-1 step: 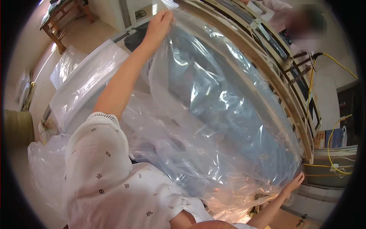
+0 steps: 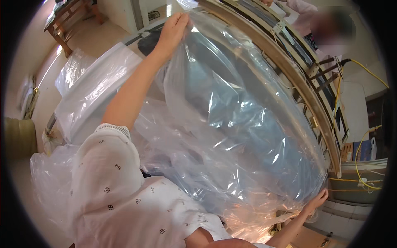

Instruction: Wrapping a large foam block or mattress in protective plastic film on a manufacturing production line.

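A large, clear plastic sheet [image 2: 223, 103], creased and shiny, stretches between my two hands across the front of my body. With my arm reaching far forward, my left hand [image 2: 173, 32] is closed on its far left corner. At the lower right, my right hand [image 2: 317, 199] has its fingers closed on the near right edge. The sheet sags in folds between them, and its long far edge runs beside a curved-looking wooden rail [image 2: 285, 62]. Something dark and bluish shows through the film.
More plastic film [image 2: 97, 80] hangs over a bar on the left, with a loose heap [image 2: 47, 182] below. Beyond the rail stands a frame machine [image 2: 297, 45] with yellow cables [image 2: 359, 161]; another person [image 2: 301, 14] is behind it. A wooden table [image 2: 68, 25] stands far left.
The sheet's far edge has pulled slightly away from the wooden rail, and its folds have shifted. Both hands keep their hold with only a slight shift.
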Tool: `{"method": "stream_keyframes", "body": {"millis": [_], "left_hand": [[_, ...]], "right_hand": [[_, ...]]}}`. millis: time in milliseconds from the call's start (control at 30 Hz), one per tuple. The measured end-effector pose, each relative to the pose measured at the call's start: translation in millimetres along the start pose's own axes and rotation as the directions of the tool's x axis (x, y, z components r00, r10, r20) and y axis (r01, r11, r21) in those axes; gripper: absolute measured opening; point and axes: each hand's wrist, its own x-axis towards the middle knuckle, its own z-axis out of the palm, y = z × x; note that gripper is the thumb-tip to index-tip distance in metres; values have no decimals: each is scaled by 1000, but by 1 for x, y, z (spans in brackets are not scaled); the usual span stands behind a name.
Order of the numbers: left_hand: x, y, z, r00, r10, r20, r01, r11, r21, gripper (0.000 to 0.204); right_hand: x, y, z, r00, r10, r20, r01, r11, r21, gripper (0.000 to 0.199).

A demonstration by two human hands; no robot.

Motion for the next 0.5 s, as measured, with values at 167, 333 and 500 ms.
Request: {"method": "stream_keyframes", "body": {"millis": [167,333,500], "left_hand": [[-39,29,-26,995,26,101,-8,986,-169,19],[-59,49,-56,994,23,110,9,960,-278,15],[-45,30,-46,998,-25,57,41,953,-301,17]], "right_hand": [[-41,16,-10,992,-127,-10,124,981,-152,29],[-58,20,-2,985,-167,35,171,961,-216,26],[-73,35,-17,985,-123,118,137,983,-121,28]]}}
